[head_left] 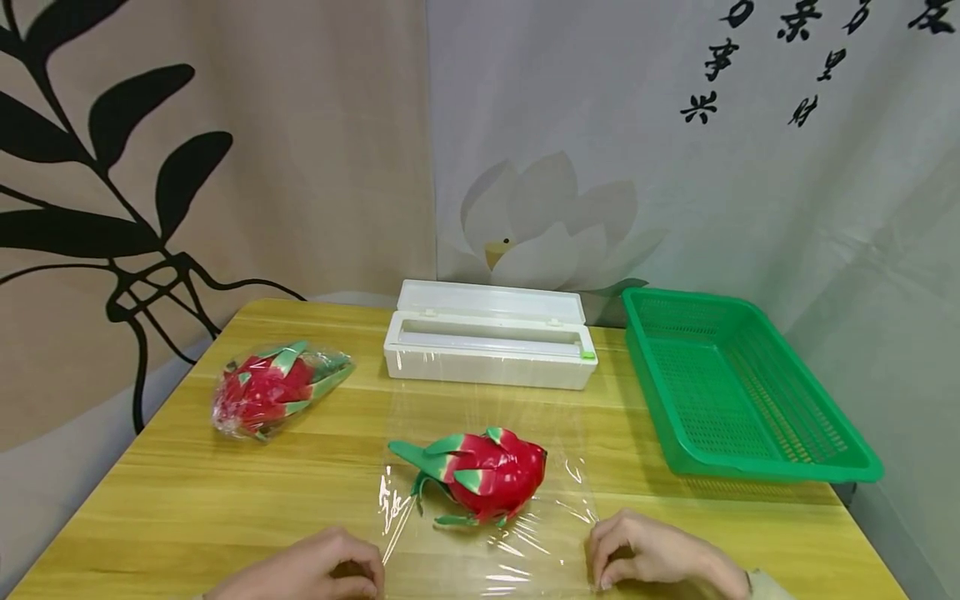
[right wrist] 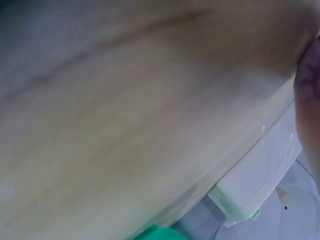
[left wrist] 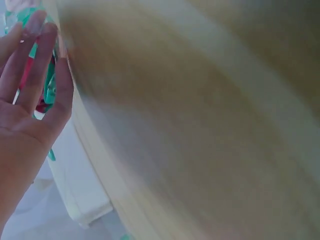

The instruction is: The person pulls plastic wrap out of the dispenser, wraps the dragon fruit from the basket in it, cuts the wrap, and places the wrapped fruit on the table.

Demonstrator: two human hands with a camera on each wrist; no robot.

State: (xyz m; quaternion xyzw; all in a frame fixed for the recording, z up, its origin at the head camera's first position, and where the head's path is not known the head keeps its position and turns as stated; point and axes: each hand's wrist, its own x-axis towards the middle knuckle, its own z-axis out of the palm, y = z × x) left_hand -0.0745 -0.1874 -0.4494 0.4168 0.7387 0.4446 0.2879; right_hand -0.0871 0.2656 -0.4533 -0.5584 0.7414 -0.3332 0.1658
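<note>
A red dragon fruit (head_left: 491,475) with green scales lies on a sheet of clear plastic wrap (head_left: 517,567) that stretches forward from a white wrap dispenser (head_left: 480,367). My left hand (head_left: 315,567) pinches the near left edge of the sheet, thumb toward the fingers. On the opposite side, my right hand (head_left: 648,550) pinches the near right edge between thumb and fingers. The left wrist view shows the left hand (left wrist: 35,95) with its fingers extended in front of the fruit. Only part of the right hand (right wrist: 310,90) appears in the right wrist view.
Another dragon fruit (head_left: 273,387), wrapped in clear film, sits at the left of the wooden table (head_left: 187,508). A green plastic basket (head_left: 675,417) stands at the right edge. Behind the dispenser's raised lid (head_left: 491,302) hangs a printed curtain (head_left: 555,100).
</note>
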